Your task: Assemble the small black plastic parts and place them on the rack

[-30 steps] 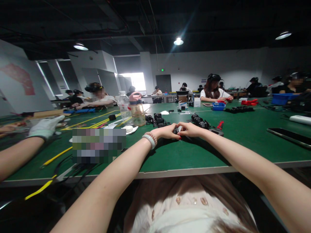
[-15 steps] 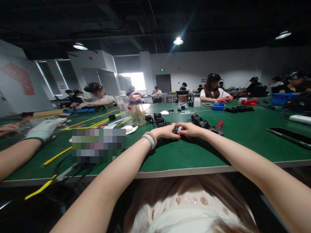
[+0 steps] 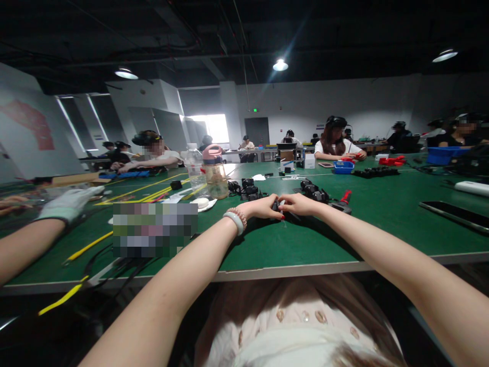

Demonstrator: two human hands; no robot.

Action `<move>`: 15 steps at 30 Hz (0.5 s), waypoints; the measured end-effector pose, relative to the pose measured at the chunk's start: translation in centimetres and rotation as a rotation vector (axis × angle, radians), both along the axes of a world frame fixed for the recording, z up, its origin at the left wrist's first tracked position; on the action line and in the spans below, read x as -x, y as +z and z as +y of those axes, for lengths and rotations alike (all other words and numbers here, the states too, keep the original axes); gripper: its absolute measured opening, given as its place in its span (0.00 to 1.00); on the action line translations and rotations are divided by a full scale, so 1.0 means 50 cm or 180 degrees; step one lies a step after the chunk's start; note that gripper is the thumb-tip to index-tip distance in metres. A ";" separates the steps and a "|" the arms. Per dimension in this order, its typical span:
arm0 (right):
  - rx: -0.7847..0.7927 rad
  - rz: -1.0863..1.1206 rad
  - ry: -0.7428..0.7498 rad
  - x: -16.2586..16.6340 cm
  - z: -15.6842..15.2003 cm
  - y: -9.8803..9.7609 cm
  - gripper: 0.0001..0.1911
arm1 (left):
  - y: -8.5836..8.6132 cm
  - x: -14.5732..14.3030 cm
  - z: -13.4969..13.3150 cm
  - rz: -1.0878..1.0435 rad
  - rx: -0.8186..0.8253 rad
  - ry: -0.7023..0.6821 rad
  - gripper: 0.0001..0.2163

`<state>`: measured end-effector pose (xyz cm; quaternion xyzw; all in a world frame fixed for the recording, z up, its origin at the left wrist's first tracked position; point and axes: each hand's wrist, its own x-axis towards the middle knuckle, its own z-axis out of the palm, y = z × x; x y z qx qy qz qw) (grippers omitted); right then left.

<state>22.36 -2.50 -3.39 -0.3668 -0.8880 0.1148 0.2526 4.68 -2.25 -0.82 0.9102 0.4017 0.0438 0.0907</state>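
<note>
Both of my hands meet low over the green table. My left hand, with a pale bangle and a beaded band at the wrist, has its fingers closed around a small dark part. From the other side, the fingertips of my right hand pinch the same part. Fingers cover most of it, so its exact kind cannot be made out. Just beyond my hands lie black blocky parts, one group to the left and another to the right. Beside the right group is a tool with a red handle.
A drink bottle with a pink lid and a clear plastic bottle stand to the left. A co-worker's gloved hand is at far left, near black cables. A phone lies at right; a blue bin stands farther back.
My hands stay almost in the same place, still on the small dark part. At far left, the co-worker's gloved hand has shifted slightly.
</note>
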 end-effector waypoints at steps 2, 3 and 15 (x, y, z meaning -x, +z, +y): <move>0.0017 -0.0014 -0.0008 0.000 0.000 0.001 0.17 | -0.001 0.000 0.002 -0.0017 -0.0003 0.0000 0.30; 0.0023 -0.0020 -0.0010 0.000 -0.001 0.001 0.17 | -0.002 0.000 0.003 -0.0025 -0.0002 0.0001 0.30; 0.0019 -0.0048 -0.0047 0.002 -0.003 0.003 0.16 | -0.002 0.002 0.003 0.0007 0.0007 0.0028 0.32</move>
